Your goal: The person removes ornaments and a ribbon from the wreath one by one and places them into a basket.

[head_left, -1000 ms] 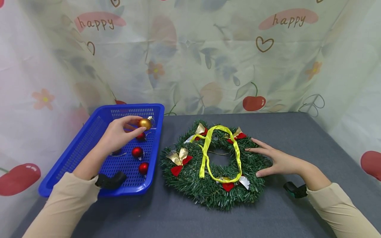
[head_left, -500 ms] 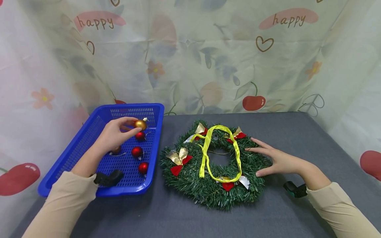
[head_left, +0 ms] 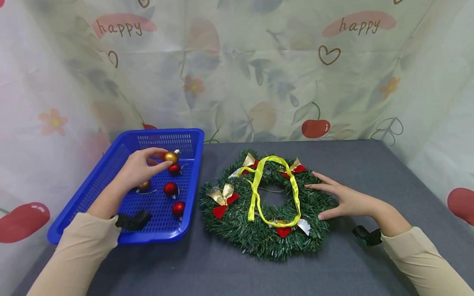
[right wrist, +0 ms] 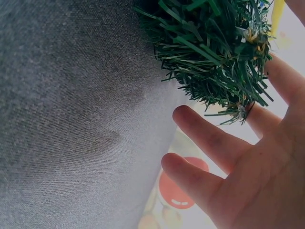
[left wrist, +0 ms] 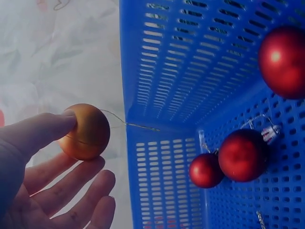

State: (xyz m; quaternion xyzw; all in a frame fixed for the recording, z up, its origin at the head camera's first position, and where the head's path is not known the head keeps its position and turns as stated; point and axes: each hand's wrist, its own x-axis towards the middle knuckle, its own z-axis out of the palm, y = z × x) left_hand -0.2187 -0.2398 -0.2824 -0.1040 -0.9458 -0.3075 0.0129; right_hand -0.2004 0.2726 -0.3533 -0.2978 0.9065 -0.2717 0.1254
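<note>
My left hand (head_left: 142, 166) pinches a gold bauble (head_left: 171, 157) between thumb and fingertips, above the blue basket (head_left: 163, 236). In the left wrist view a thin gold string (left wrist: 138, 126) trails from the gold bauble (left wrist: 85, 132). My right hand (head_left: 344, 200) rests with spread fingers at the right edge of a green wreath (head_left: 237, 230), which lies flat on the table. Red and gold bows (head_left: 223, 199) decorate the wreath, and a yellow ribbon (head_left: 296, 193) loops over its middle. The right wrist view shows fingers (right wrist: 205, 133) beside the green bristles (right wrist: 214, 62).
Inside the basket lie several red baubles, among them one at the front (head_left: 178, 209), and another gold bauble (head_left: 143, 186) partly behind my left wrist. A dark grey cloth (head_left: 229, 275) covers the table. Printed curtains (head_left: 237, 82) hang at the back and sides.
My left hand has moved slightly left and down with the gold bauble, uncovering more of the other gold bauble in the basket. The right hand and wreath have stayed put.
</note>
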